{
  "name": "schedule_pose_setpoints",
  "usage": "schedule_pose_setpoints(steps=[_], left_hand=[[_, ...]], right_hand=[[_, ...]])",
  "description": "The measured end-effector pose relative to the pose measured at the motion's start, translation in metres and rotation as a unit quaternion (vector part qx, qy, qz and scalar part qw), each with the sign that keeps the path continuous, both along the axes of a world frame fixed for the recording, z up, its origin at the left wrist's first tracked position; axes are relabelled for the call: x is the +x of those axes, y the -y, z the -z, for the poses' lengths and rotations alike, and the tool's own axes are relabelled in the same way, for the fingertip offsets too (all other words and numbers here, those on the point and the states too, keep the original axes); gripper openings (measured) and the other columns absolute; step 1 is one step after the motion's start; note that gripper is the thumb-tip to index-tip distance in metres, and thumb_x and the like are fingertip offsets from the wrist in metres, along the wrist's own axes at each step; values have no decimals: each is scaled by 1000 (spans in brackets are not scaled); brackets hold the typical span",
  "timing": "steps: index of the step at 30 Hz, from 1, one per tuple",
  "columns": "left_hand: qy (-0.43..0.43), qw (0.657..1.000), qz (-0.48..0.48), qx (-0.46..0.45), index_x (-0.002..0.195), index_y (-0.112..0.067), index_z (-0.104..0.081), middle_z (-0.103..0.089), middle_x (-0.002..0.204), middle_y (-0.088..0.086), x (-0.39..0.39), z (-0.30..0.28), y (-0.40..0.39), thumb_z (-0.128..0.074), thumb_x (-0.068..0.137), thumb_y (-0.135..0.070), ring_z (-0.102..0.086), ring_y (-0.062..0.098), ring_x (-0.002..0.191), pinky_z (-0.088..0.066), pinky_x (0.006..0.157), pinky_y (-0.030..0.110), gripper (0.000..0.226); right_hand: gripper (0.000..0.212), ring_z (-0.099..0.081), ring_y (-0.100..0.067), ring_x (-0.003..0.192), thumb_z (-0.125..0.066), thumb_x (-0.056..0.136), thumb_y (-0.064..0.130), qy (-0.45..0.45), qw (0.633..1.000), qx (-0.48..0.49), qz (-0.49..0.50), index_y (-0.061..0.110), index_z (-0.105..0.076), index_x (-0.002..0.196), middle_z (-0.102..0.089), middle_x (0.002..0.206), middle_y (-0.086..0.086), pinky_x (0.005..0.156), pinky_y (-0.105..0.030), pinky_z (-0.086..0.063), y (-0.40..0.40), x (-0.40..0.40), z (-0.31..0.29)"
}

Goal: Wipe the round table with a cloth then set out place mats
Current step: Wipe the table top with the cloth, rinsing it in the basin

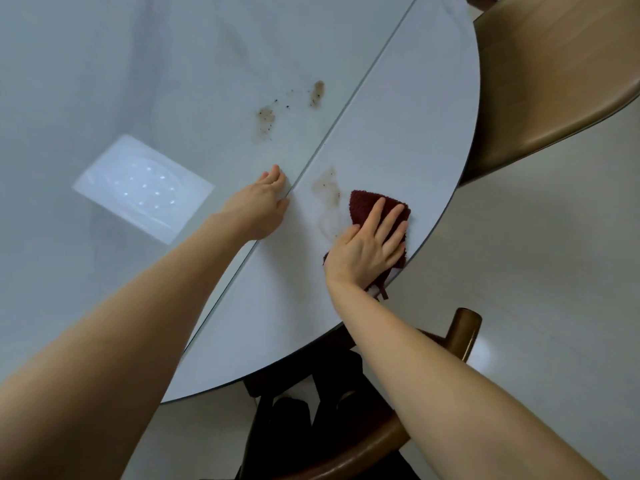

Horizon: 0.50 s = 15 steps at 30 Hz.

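The round white table (408, 109) fills most of the view, with a seam running diagonally across it. My right hand (369, 244) presses flat on a dark red cloth (363, 204) near the table's right edge. Just left of the cloth lies a brown smear (325, 190). Two more brown stains with dark specks (266, 117) (317, 93) sit farther up, left of the seam. My left hand (263, 206) rests palm-down on the table beside the seam, fingers together, holding nothing.
A wooden chair (554, 77) stands at the table's upper right. Another wooden chair (464, 334) is below the near edge, by my legs. A ceiling light's reflection (142, 187) shows on the tabletop at left. Pale floor lies to the right.
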<state>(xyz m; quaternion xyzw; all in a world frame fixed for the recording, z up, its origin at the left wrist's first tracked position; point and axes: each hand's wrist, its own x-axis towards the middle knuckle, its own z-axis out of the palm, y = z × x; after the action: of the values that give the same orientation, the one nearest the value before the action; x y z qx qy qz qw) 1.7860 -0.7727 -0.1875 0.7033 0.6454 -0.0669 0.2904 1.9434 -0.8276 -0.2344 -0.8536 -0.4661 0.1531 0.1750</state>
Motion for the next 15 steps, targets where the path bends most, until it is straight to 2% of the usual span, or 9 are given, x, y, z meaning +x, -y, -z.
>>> schedule_pose_setpoints(steps=[4,7,11,15], left_hand=[[-19,1000,10,-2,151,-8,-18,-11,161,4,-1,-2,-8,-28,103,-22,-18,24,146,-27,111,36,51],[-21,1000,8,-5,151,-8,-18,-13,161,5,-1,-1,-6,-28,103,-22,-21,25,146,-27,110,35,51],[-11,1000,10,4,152,-12,-16,-6,162,0,-1,2,-1,-28,103,-20,-16,20,147,-28,110,35,52],[3,1000,-9,16,153,-14,-13,-3,162,-2,-1,6,-1,-29,102,-20,-11,17,148,-26,114,36,54]], right_hand=[[58,-7,-24,149,-36,98,25,9,999,1,47,25,-20,154,-7,163,0,119,-44,-3,-14,-7,3],[55,-5,-21,149,-33,100,25,-7,999,5,31,26,-19,154,-6,163,2,119,-40,-2,-40,-8,2],[50,-12,-16,148,-32,100,20,-68,991,49,-105,28,-33,150,-18,161,6,119,-33,-5,-97,8,-4],[50,-17,-15,147,-33,97,16,-85,954,38,-285,34,-46,141,-26,157,10,119,-31,-7,-118,25,-4]])
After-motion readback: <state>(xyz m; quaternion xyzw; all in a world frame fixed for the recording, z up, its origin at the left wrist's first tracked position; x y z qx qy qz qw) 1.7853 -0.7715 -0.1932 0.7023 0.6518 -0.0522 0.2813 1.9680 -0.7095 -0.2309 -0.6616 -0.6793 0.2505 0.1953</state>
